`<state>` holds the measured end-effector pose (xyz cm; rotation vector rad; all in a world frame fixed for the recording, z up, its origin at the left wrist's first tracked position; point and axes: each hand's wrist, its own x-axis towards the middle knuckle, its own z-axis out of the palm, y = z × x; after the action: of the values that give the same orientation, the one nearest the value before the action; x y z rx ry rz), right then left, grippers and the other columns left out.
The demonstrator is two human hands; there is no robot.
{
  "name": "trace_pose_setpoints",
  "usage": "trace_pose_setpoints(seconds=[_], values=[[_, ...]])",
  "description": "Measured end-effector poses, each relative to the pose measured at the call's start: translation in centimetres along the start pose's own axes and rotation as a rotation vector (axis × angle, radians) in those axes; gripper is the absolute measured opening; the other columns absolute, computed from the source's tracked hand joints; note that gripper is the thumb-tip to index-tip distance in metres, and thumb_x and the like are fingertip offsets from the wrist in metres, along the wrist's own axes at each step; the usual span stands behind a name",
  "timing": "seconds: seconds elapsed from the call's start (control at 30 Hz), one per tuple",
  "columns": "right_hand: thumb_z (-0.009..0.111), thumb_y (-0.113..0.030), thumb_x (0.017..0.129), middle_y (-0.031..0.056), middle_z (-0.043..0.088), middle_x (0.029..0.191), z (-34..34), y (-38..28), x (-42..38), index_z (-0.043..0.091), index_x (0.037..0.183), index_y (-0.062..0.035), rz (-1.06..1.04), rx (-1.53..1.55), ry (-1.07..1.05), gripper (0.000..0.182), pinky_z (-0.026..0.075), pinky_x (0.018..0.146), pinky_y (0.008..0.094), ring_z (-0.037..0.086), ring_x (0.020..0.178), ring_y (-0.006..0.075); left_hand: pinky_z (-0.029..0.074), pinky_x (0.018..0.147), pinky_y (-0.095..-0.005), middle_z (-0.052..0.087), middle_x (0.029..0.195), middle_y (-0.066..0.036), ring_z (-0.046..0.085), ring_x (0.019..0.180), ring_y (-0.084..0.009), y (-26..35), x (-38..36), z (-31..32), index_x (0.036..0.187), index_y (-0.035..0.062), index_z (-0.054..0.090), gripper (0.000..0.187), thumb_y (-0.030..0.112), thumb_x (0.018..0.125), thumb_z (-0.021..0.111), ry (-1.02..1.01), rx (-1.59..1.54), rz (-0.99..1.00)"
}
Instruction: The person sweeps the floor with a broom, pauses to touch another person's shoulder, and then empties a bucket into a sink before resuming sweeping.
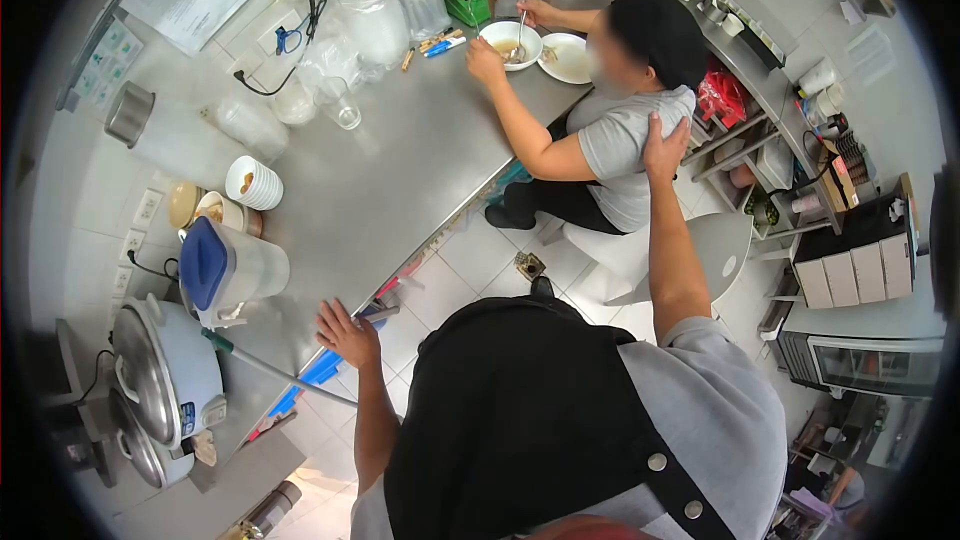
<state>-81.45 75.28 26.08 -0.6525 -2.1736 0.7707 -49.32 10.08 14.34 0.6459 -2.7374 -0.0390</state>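
Observation:
My left hand lies flat, fingers spread, on the front edge of the steel counter and holds nothing. My right hand rests on the shoulder of a seated person in a grey shirt. That person sits at the far end of the counter with a spoon in a white bowl, and a white plate stands beside the bowl. I wear a black apron over a grey shirt.
A blue-lidded pitcher, two rice cookers, stacked white bowls, plastic cups and a green tape dispenser sit on the counter. Shelves and a glass-fronted appliance stand to the right. The seated person is on a white stool.

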Motion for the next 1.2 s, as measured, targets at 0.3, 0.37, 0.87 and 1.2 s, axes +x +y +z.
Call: trace_pose_setpoints(seconds=[0.3,0.37,0.87,1.2], values=[[0.080,-0.060,0.081,0.0363,0.039,0.162,0.6,1.8,6.3,0.032,0.160,0.0132,0.330,0.191,-0.235,0.118,0.030,0.126,0.0453,0.038,0.154,0.0450,0.017,0.125,-0.0679,0.036,0.171,-0.011,0.029,0.158,-0.0425,0.5,0.3,-0.9,0.165,0.0148,0.036,0.092,0.019,0.083,0.077,-0.020,0.021,-0.015],[0.080,-0.061,0.080,0.0359,0.040,0.162,0.5,1.4,5.1,0.033,0.160,0.0124,0.337,0.218,-0.219,0.118,0.030,0.126,0.0454,0.039,0.153,0.0449,0.017,0.125,-0.0679,0.035,0.171,-0.011,0.029,0.158,-0.0425,0.4,0.2,-0.7,0.165,0.0152,0.036,0.093,0.019,0.083,0.077,-0.014,0.012,-0.013],[0.076,-0.062,0.082,0.0376,0.052,0.151,0.3,1.8,3.8,0.040,0.154,0.0136,0.236,-0.005,-0.112,0.110,0.038,0.120,0.0491,0.050,0.143,0.0483,0.015,0.126,-0.0687,0.034,0.172,-0.011,0.028,0.158,-0.0430,0.0,0.0,-0.5,0.164,0.0171,0.038,0.093,0.016,0.080,0.076,0.009,-0.037,-0.024],[0.080,-0.078,0.072,0.0442,0.041,0.155,-2.2,-4.1,-1.3,0.029,0.163,0.0057,0.246,-0.118,-0.125,0.133,0.035,0.123,0.0540,0.040,0.147,0.0551,0.017,0.125,-0.0681,0.034,0.172,-0.010,0.028,0.158,-0.0409,-0.3,0.0,-0.3,0.163,0.0161,0.041,0.089,0.015,0.080,0.073,0.009,-0.029,-0.035]])
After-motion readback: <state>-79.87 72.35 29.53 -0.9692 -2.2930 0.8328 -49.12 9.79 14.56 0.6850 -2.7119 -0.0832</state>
